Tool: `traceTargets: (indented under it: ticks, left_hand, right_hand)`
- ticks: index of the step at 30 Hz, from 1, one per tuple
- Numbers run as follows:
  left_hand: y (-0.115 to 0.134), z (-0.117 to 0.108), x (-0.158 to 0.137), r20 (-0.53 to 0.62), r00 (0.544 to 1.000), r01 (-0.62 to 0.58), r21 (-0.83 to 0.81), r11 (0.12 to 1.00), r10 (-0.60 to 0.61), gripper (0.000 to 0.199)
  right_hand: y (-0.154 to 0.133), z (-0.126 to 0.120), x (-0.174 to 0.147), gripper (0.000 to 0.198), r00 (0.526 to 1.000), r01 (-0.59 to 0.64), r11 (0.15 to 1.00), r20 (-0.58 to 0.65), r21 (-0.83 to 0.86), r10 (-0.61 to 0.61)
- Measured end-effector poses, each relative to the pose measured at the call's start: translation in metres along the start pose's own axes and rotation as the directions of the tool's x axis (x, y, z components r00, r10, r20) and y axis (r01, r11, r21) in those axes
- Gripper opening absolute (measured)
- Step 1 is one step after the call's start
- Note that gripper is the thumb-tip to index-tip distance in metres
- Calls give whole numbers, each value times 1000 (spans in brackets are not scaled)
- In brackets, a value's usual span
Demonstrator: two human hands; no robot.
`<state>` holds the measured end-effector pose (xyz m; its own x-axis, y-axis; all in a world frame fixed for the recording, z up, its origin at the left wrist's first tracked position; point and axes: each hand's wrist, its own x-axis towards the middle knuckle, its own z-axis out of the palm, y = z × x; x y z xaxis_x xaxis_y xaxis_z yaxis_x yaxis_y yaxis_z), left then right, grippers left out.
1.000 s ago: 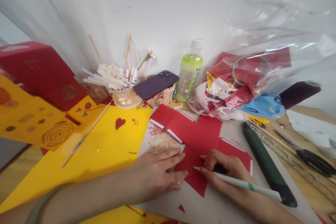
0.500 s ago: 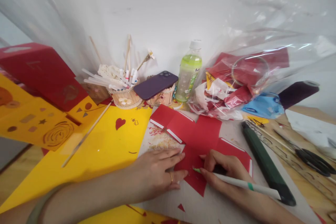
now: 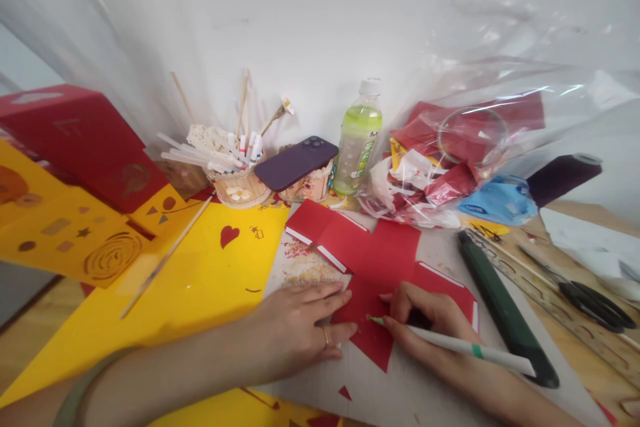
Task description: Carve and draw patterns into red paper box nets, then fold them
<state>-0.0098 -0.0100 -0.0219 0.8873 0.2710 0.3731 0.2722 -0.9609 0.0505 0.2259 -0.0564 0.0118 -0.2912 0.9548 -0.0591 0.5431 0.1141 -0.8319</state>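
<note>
We had the red card (image 3: 387, 257) unfolded on the grey board (image 3: 307, 397), its panels spread and several edges lined with white strips. Our left hand (image 3: 305, 327) lay flat and grasped nothing, its fingertips resting on the left edge of the lower panel, probably to stop the card sliding. Our right hand (image 3: 433, 317) pinched a white pen (image 3: 500, 355) low, near its green tip, likely for finer control. The tip pointed at that same panel; whether it touched or hovered just above, we could not tell. That panel sat nearest us, a placing that seemed to suit both hands.

The card's upper flap came close to the pots (image 3: 243, 193), the phone (image 3: 297, 163) and the bottle (image 3: 357, 147), so lifting it called for care there. To the right, only a narrow strip of board parted the side flap from a green bar (image 3: 500, 307), and the pen's back end reached across that bar. Farther out lay the scissors (image 3: 593, 307). More room lay left over the yellow sheet (image 3: 200, 273), though our forearm crossed it and a stick (image 3: 167, 257) and a paper heart (image 3: 229, 236) rested there.
</note>
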Motion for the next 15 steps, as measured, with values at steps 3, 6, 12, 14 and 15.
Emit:
traceTargets:
  ticks: [3,6,12,14,15]
  left_hand:
    - [0,-1,1,-15,1000,-5,-4,1000,5,29]
    - [1,-1,2,-40,999,-5,-12,1000,4,29]
    - [0,1,0,-26,1000,3,-2,1000,-3,28]
    - [0,2,-1,-20,1000,5,-5,1000,-5,28]
    - [0,2,-1,-22,1000,6,-7,1000,-6,29]
  right_hand:
    - [1,0,0,21,1000,3,1000,-7,-3,-3]
    - [3,0,-1,21,1000,4,1000,-20,2,-4]
    - [-1,-1,-1,22,1000,8,1000,0,-11,-8]
    - [-2,-1,0,22,1000,2,1000,-9,-12,-2]
    - [-2,-1,0,22,1000,-1,1000,-10,-11,1]
